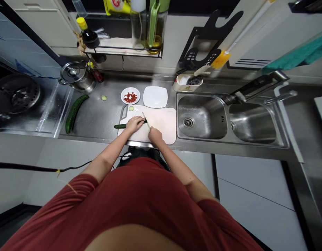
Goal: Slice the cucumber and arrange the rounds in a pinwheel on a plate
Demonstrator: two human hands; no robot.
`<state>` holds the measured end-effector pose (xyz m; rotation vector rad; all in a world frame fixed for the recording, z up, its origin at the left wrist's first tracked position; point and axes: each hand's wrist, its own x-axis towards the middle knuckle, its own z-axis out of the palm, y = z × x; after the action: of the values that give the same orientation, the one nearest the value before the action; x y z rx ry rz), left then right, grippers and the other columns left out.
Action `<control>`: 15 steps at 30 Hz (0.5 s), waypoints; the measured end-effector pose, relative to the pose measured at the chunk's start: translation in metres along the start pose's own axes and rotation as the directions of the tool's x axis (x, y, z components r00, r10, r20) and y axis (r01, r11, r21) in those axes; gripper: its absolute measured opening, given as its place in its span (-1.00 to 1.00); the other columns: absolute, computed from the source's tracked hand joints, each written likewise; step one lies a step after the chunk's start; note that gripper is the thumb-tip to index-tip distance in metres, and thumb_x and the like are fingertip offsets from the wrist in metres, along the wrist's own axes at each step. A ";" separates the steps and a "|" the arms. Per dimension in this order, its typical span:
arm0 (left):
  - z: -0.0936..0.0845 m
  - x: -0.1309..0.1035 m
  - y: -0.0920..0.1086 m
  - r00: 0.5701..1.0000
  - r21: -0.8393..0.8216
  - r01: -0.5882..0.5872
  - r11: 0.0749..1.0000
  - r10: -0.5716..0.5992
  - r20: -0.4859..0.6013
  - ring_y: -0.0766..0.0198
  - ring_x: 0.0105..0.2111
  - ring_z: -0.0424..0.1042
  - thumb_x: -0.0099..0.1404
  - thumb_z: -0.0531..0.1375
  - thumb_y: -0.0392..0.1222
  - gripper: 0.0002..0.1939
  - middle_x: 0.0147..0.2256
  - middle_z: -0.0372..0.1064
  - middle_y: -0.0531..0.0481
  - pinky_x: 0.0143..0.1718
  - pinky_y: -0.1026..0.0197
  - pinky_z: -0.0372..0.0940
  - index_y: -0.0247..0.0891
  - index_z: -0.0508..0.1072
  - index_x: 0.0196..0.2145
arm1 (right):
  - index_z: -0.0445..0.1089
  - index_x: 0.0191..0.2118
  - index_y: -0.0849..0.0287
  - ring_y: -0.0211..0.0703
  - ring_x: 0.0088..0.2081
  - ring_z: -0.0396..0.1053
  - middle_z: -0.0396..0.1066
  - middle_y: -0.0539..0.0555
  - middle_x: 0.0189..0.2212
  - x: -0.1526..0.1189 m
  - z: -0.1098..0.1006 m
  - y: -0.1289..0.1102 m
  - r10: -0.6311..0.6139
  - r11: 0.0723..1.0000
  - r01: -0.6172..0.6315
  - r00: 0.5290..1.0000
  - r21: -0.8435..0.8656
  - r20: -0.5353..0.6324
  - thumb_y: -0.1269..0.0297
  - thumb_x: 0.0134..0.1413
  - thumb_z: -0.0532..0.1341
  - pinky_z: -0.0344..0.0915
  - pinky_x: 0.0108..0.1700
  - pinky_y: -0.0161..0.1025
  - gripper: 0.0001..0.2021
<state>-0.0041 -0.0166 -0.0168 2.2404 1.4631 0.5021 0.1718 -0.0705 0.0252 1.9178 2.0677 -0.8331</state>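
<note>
A dark green cucumber [120, 126] lies crosswise on the white cutting board [164, 122], its left end sticking out past the board's edge. My left hand [134, 124] is closed over it near its right end. In my right hand [155, 135] is a knife [145, 119], gripped by the handle, with the blade at the cucumber's right end. A pale round cucumber slice [131, 108] rests at the board's upper left. Behind the board stand a plate of chopped red pieces [130, 96] and a white square plate [155, 97].
On the steel counter to the left lie another cucumber [75, 113] and a cucumber end [104, 98]. A lidded pot [77, 76] stands behind them, and a stove burner [15, 93] is far left. The double sink [202, 116] adjoins the board's right. A bottle rack [124, 52] hangs above.
</note>
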 end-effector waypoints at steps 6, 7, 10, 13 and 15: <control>0.000 0.000 0.000 1.000 0.000 0.008 1.000 -0.008 0.009 0.17 -0.07 0.38 0.37 0.04 -0.10 -0.69 -0.09 0.44 -0.04 0.00 0.15 0.24 -0.12 0.49 -0.03 | 0.26 -0.04 0.26 -0.01 -0.11 0.45 0.45 0.28 -0.16 -0.020 0.006 0.007 0.030 0.999 -0.030 0.999 -0.014 0.012 0.48 0.24 -0.04 0.30 -0.14 -0.20 -0.76; -0.001 0.000 0.000 1.000 -0.004 0.008 1.000 -0.008 0.010 0.17 -0.07 0.38 0.37 0.04 -0.10 -0.69 -0.09 0.44 -0.04 0.01 0.15 0.24 -0.13 0.49 -0.02 | 0.26 -0.03 0.26 -0.02 -0.11 0.45 0.45 0.28 -0.16 -0.022 0.007 0.009 0.036 0.999 -0.036 0.999 -0.015 0.016 0.48 0.24 -0.03 0.30 -0.14 -0.21 -0.76; -0.001 -0.001 0.001 1.000 -0.012 0.013 1.000 -0.013 0.012 0.18 -0.06 0.38 0.37 0.04 -0.11 -0.68 -0.08 0.44 -0.04 0.03 0.16 0.23 -0.13 0.48 -0.02 | 0.26 -0.03 0.27 -0.02 -0.10 0.44 0.45 0.29 -0.15 -0.028 0.010 0.011 0.058 0.998 -0.057 0.998 -0.018 0.039 0.46 0.25 -0.02 0.29 -0.14 -0.21 -0.76; -0.002 -0.001 0.003 1.000 -0.019 0.022 1.000 -0.021 0.012 0.18 -0.05 0.38 0.37 0.05 -0.11 -0.68 -0.07 0.44 -0.04 0.03 0.16 0.24 -0.13 0.48 -0.02 | 0.26 -0.03 0.26 -0.03 -0.10 0.44 0.45 0.29 -0.15 -0.033 0.011 0.012 0.069 0.998 -0.068 0.996 -0.018 0.049 0.45 0.25 -0.02 0.29 -0.14 -0.21 -0.77; -0.004 -0.001 0.005 0.999 -0.021 0.035 0.999 -0.035 0.013 0.18 -0.04 0.38 0.37 0.05 -0.12 -0.68 -0.06 0.44 -0.03 0.04 0.16 0.24 -0.12 0.48 -0.01 | 0.26 -0.03 0.26 -0.03 -0.11 0.44 0.45 0.27 -0.15 -0.037 0.011 0.013 0.068 0.998 -0.067 0.997 -0.019 0.046 0.45 0.25 -0.02 0.28 -0.15 -0.22 -0.77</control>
<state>-0.0022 -0.0186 -0.0108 2.1937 1.4813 0.4896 0.1874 -0.1077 0.0317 1.9287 1.9655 -0.8341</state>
